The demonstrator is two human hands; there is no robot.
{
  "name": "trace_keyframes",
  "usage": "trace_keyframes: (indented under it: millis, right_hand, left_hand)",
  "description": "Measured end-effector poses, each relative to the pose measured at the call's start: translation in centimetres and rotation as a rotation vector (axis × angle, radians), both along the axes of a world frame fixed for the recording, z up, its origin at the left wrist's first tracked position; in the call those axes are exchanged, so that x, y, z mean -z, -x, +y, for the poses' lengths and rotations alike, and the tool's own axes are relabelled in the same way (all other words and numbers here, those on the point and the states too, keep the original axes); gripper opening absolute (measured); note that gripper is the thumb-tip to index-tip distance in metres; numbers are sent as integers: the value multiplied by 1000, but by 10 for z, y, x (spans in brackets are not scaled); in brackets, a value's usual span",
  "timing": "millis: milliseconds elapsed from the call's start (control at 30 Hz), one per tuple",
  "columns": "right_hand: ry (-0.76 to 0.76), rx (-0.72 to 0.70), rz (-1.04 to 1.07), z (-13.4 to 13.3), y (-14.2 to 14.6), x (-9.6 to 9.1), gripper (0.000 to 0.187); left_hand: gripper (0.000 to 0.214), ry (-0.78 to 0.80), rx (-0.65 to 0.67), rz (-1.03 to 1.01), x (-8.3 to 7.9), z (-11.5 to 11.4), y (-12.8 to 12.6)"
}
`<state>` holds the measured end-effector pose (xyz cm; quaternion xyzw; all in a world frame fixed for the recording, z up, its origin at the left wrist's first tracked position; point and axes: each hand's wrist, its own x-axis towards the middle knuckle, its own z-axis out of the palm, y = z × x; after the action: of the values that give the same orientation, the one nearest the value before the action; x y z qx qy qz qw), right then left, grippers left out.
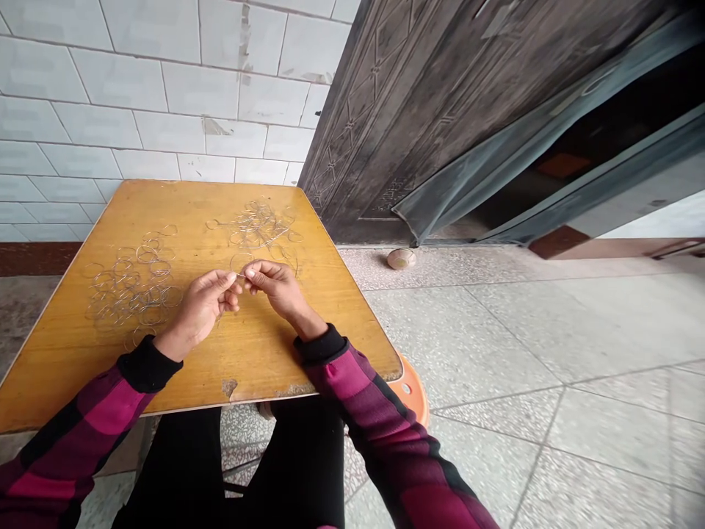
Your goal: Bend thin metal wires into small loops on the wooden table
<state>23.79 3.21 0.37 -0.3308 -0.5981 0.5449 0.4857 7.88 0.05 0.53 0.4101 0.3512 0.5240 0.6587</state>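
Both hands meet over the middle of a worn yellow wooden table [264, 353]. My left hand [201, 308] and my right hand [275, 285] each pinch an end of a thin piece of wire [241, 275] held between their fingertips. A spread of finished wire rings [135, 283] lies on the table to the left of my left hand. A tangled heap of wire loops [256, 224] lies beyond my hands, toward the table's far edge.
A white tiled wall [137, 95] stands behind the table. A dark metal door [440, 110] leans open at the right. An orange stool [413, 389] shows under the table's right corner. A small round stone [401, 258] lies on the speckled floor.
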Motion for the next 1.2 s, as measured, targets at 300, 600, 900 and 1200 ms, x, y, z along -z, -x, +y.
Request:
trace_keyframes:
  millis: [300, 600, 900, 1200]
  right_hand:
    - [226, -94, 102, 1, 1, 7, 31]
    - [348, -127, 313, 2, 12, 14, 34]
    - [269, -13, 373, -3, 18, 12, 25]
    - [288, -4, 442, -7, 22, 13, 29]
  left_hand:
    - [22, -224, -277, 214, 1, 3, 2]
    - [25, -89, -287, 22, -2, 3, -1]
    - [18, -131, -255, 94, 4, 3, -3]
    - [17, -153, -201, 141, 3, 3, -3]
